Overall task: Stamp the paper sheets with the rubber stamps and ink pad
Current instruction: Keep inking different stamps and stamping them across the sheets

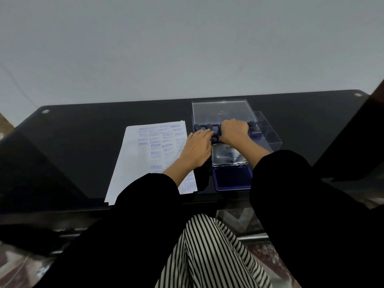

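A stack of white paper sheets (135,161), covered with several blue stamp marks, lies on the black glass table (83,132). To its right stands a row of dark-handled rubber stamps (202,127). An open ink pad (232,179) with a blue pad and a raised silver lid (228,155) sits nearer me. My left hand (196,147) lies with straight fingers at the left stamps' base. My right hand (234,130) is curled over a stamp in the row; the stamp is mostly hidden.
A clear plastic box (268,132) with its lid (222,111) raised stands behind and right of the stamps. A dark object (353,138) crosses the table's right end. The near table edge is just above my striped lap (207,252).
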The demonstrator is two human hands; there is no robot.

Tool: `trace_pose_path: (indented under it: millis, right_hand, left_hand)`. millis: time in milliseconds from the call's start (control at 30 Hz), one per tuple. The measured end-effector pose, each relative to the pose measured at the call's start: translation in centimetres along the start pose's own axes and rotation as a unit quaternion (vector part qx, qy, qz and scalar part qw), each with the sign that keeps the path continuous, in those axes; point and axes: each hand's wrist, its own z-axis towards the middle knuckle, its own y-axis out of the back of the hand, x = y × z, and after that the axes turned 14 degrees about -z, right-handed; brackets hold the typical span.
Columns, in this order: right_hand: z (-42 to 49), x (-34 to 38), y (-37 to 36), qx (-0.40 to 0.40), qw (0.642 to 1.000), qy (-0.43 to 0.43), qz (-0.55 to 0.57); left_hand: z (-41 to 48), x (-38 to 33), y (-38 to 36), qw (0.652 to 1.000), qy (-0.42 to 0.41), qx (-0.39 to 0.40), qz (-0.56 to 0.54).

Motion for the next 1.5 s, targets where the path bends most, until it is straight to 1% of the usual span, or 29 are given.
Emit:
trace_pose_path:
  millis: [133,400,600,700,900,1033,1233,1367,1500]
  right_hand:
    - [0.5,0.2,-0.2,0.014,1.000,0.001,0.000]
    - [0.3,0.3,-0.3,0.031,0.999,-0.033,0.030]
    - [-0.5,-0.6,0.3,0.031,0.992,-0.041,0.112]
    - [-0.9,-1.4,0.8,0.028,0.981,-0.052,0.184]
    - [-3.3,-3.5,1.8,-0.054,0.940,-0.063,0.330]
    - [-6.0,-4.4,1.8,-0.079,0.929,-0.053,0.357]
    - [-10.2,-4.8,0.3,-0.078,0.908,-0.046,0.410]
    - [-12.4,-4.1,-1.5,-0.072,0.882,-0.022,0.465]
    - [-13.7,-3.5,-2.5,-0.068,0.870,-0.017,0.487]
  left_hand:
    - [0.0,0.0,0.1,1.000,-0.007,-0.001,-0.003]
    - [-0.1,-0.2,0.7,1.000,-0.001,0.016,-0.012]
    - [-0.6,-0.3,1.6,1.000,0.001,0.022,-0.015]
    - [-0.9,-0.7,2.1,1.000,-0.006,0.016,-0.022]
    - [-1.5,-2.1,3.5,0.999,-0.029,0.006,-0.030]
    - [-2.8,-3.1,4.2,0.999,-0.043,0.008,-0.031]
    - [-5.8,-3.9,4.0,0.997,-0.053,0.027,-0.049]
    - [-8.0,-3.5,3.2,0.997,-0.039,0.040,-0.059]
    - [-10.0,-2.7,2.2,0.997,-0.021,0.043,-0.065]
